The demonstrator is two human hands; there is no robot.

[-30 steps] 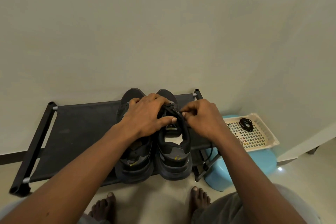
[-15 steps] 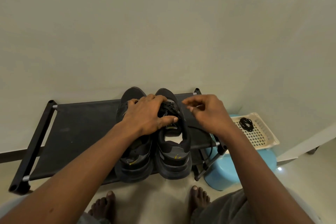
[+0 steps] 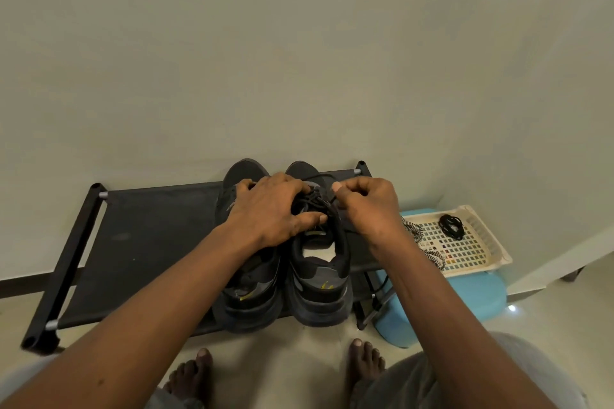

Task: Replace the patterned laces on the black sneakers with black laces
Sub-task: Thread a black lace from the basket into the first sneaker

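Wall (image 3: 299,60): plain and pale, fills the upper half of the view; a dark skirting strip (image 3: 20,285) runs along its foot at the left.
Floor (image 3: 292,352): light, glossy tiles, with a small bright glint at the right.
Rack (image 3: 149,242): low black shoe rack against the wall, with a dark fabric shelf stretched on a black frame with silver joints; its left part is bare.
Stool (image 3: 471,299): blue, just right of the rack.
Tray (image 3: 491,242): cream plastic with a grid bottom, on top of the stool.
Left sneaker (image 3: 249,292): black, on the right part of the rack, toe to the wall.
Right sneaker (image 3: 322,285): black, touching the left sneaker, heel over the front edge.
Left hand (image 3: 269,209): lies across both sneakers, fingers curved round the right sneaker's laced front, thumb on its tongue.
Right hand (image 3: 368,206): fingers curled tight, pinching the black lace at that sneaker's right side.
Feet (image 3: 363,359): bare, on the floor before the rack.
Black lace (image 3: 312,201): threaded across the right sneaker's front.
Patterned lace (image 3: 412,231): black and white, draped over the tray's left edge.
Spare lace (image 3: 451,226): black, coiled in the tray.
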